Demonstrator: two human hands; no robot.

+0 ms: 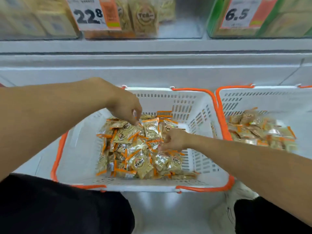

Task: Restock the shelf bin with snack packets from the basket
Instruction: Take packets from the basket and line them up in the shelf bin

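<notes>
Crouched before the shelf, a person reaches both hands into the white basket of snack packets: the left hand pinches at the heap's far edge, the right hand curls into its middle, apparently gathering handfuls for the shelf bin above.

One head cam only, so no shared view. Looks fwd and steeply down from above a white basket close below, both forearms reaching in from bottom corners; shelf edge w/ price tags across top, blurred.
</notes>
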